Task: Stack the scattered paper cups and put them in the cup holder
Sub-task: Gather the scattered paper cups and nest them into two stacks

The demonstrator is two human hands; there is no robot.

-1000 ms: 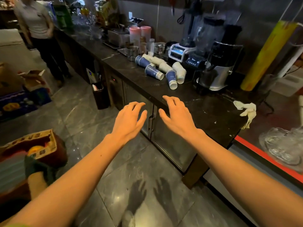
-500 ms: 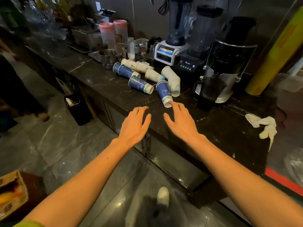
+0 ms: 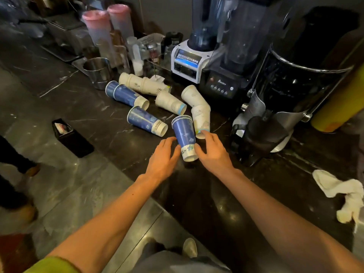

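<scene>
Blue paper cup stack (image 3: 184,137) lies on counter (image 3: 110,117), long axis front-to-back, mouth end twd person. Left hand (image 3: 162,160) & right hand (image 3: 213,152) spread open, flanking it, gripping nothing.

Cups (image 3: 146,120) on counter (image 3: 98,123), before blenders (image 3: 222,62)

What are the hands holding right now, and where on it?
Both hands, left and right, close around the lower white-banded end of the nearest blue cup; a firm grip cannot be confirmed.
</scene>
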